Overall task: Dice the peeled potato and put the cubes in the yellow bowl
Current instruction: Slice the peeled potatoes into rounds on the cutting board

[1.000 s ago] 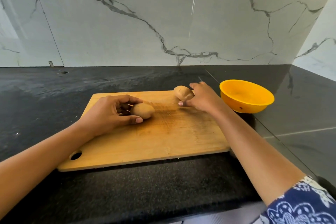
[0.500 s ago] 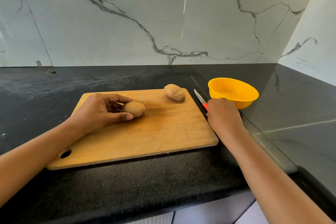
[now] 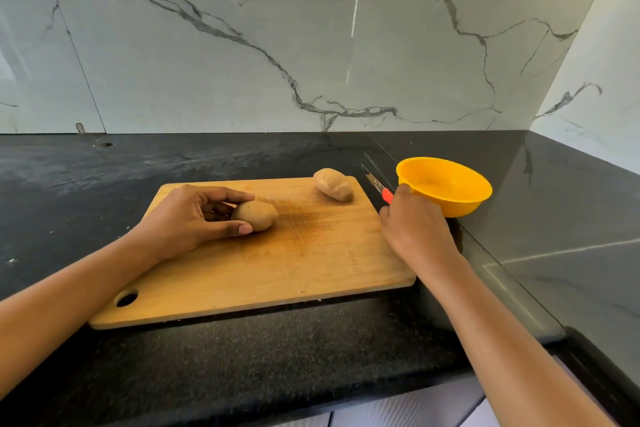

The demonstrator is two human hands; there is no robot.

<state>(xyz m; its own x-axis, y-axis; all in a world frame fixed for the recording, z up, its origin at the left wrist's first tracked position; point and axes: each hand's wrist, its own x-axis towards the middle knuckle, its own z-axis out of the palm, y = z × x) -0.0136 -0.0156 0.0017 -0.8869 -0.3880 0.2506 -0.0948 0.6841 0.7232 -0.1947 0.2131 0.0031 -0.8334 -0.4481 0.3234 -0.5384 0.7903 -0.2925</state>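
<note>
Lying left-to-right, potato (image 3: 255, 215) rests in left hand (image 3: 187, 218).

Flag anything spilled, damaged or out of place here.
Nothing spilled or broken. One oddity: both the potato in the left hand and the second potato at the far right corner of the cutting board look brown-skinned, not visibly peeled. The board's middle is scored and stained, ordinary wear. The yellow bowl sits upright and empty.

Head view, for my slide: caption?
Left hand holds a potato on the board; right hand at the knife beside yellow bowl.
</note>
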